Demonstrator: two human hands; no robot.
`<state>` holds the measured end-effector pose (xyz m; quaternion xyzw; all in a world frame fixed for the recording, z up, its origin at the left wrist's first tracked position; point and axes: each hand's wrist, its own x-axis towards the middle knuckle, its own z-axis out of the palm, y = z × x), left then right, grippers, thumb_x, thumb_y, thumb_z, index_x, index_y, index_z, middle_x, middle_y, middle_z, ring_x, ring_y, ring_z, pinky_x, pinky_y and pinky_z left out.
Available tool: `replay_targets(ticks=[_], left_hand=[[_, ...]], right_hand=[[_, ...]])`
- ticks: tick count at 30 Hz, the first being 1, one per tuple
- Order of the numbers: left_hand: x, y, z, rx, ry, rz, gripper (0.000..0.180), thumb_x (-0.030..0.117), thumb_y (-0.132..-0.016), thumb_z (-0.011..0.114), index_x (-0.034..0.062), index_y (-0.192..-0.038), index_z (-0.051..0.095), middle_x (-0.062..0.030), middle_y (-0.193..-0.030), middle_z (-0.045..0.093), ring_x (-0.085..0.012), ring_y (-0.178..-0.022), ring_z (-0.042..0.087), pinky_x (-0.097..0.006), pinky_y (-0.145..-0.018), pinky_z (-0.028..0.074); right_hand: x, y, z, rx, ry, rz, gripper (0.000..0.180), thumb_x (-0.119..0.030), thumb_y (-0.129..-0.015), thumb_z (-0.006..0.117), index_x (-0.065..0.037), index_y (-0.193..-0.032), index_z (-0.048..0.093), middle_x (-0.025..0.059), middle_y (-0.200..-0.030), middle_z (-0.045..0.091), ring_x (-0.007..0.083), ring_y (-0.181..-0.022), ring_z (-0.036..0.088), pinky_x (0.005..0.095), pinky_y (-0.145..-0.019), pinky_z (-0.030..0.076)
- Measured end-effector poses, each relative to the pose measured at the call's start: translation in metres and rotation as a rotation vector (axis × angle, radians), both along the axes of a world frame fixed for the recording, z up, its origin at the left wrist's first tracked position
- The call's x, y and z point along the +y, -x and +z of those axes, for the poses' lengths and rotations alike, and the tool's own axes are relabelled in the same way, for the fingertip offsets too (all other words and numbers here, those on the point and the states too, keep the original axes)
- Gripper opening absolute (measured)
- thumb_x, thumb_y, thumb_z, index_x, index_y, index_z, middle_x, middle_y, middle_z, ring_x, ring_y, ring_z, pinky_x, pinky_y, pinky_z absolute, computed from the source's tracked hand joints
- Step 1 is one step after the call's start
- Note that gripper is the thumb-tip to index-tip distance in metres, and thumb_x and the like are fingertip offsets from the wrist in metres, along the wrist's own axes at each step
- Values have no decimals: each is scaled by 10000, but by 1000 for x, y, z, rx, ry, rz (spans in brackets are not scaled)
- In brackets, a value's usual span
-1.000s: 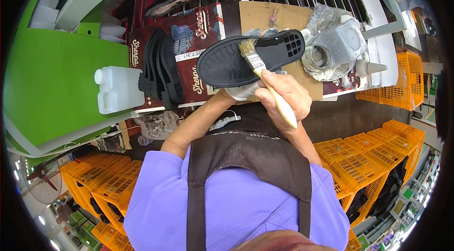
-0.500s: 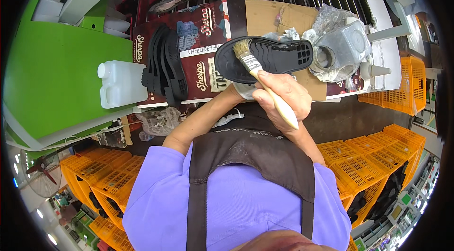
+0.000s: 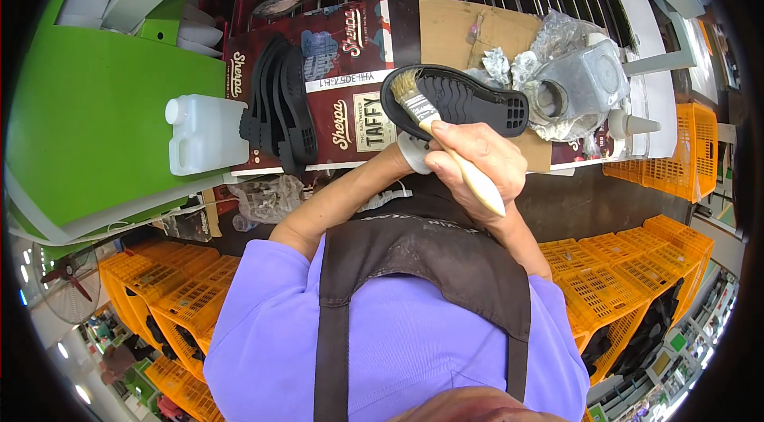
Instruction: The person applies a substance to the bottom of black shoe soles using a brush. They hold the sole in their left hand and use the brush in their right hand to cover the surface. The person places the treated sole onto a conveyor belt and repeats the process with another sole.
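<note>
The right hand (image 3: 484, 161) wraps tightly around a brush (image 3: 423, 110), bristles on a black sole (image 3: 469, 96) over the cardboard-covered counter (image 3: 338, 120), just inside its near edge; the left hand (image 3: 415, 153) is mostly hidden, its grip unclear. A gap separates stacked soles (image 3: 278, 108) leftward; a plastic jar (image 3: 585, 76) crowds the right.

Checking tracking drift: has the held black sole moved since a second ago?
Yes: the black sole shifted right, uncovering most of the cream panel on the maroon cardboard.

The right hand (image 3: 484, 163) is closed in a thumb-and-finger pinch grip. Just to its left, the left hand (image 3: 415, 153) is mostly hidden. Both forearms (image 3: 342, 198) angle inward.
</note>
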<state>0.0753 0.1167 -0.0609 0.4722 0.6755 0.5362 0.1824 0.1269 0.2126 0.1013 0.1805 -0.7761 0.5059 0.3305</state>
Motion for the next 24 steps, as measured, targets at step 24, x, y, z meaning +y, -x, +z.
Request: replay_targets(ticks=[24], left_hand=[[-24,12,119,-204,115,-270,373,204,-707,723,82,-1041,608,-55,-950,624,-169,-872,588,-303,-747,487]], right_hand=[[54,27,21,-242,-130,287,202,-44,-699,727,-9,-889,667,93,-793,669,192,-624,620,275,-550,491]])
